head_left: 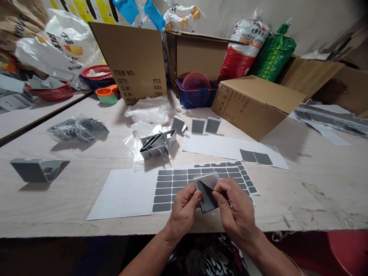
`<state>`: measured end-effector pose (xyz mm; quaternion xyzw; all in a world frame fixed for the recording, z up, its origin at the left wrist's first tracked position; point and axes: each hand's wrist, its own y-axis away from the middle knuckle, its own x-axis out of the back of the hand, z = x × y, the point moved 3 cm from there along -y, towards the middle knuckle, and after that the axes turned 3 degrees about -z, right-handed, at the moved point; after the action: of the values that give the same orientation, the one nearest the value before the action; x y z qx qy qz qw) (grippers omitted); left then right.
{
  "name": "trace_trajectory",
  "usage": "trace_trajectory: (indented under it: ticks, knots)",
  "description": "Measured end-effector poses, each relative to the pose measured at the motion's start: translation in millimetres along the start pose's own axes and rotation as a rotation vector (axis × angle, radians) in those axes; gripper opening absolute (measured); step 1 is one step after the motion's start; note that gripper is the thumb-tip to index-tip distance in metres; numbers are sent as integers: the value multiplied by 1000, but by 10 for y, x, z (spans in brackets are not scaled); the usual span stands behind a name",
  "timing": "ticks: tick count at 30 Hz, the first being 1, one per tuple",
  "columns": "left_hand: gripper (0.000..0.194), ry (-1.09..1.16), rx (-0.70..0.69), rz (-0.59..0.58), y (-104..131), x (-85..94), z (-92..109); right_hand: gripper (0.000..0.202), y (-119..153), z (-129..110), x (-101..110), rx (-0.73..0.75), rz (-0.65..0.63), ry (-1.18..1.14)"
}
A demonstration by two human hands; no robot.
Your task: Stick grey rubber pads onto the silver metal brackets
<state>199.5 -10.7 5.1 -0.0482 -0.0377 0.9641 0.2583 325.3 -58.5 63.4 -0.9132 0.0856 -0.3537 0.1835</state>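
Observation:
My left hand (183,207) is closed around the left edge of a small silver metal bracket (212,178). A dark grey sticker (207,197) lies partly over the bracket's face, its upper right corner lifted away from the metal. My right hand (237,205) pinches that sticker at its right side between thumb and fingers. Under both hands spreads a white backing sheet (120,191) with rows of grey rectangular stickers. Behind it, a second sheet (209,145) carries two larger grey squares (255,156). The bracket's underside is hidden.
Bent brackets (156,145) rest on clear plastic at the middle. Several grey-faced ones (198,125) stand behind, and another bracket (31,170) stands far left. A bagged bundle (77,129) lies left. Cardboard boxes (253,99) and a blue basket (195,100) line the back.

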Motion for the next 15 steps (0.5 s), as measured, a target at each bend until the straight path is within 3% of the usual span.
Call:
trace_trajectory:
  ticks: [9,15]
  knots:
    - [20,201,-21,24,-21,-53,73,17,126,-246,171,154,23,-33]
    - [20,569,127,-30,-33,-136,58,18,196,-337,319,125,2,-119]
